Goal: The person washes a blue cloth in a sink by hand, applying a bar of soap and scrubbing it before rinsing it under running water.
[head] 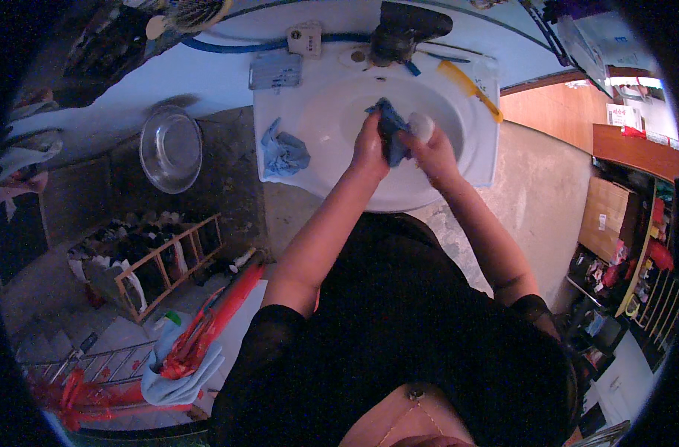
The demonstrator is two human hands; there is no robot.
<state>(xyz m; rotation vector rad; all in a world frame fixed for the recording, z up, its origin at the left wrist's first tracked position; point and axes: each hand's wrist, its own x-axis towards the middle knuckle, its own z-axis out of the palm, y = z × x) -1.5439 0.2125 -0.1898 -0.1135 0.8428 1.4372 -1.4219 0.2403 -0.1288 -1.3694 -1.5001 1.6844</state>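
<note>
Over the basin of a white washbasin (328, 184), both hands are together on a small dark blue cloth (395, 142). My left hand (369, 146) grips the cloth from the left side. In my right hand (437, 157) is a rounded white object (421, 127) that looks like a bar of soap; it presses against the cloth's right edge. Another crumpled blue cloth (285, 152) lies on the basin's left ledge. A dark faucet (392, 42) rises behind the bowl, above the hands.
A yellow comb (466, 84) rests on the basin's right ledge. At the back left are a clear plastic tray (275, 71) and a small printed box (304, 40). A clear round bowl (171, 150) leans by the wall. A wooden-framed rack (169, 265) stands lower left.
</note>
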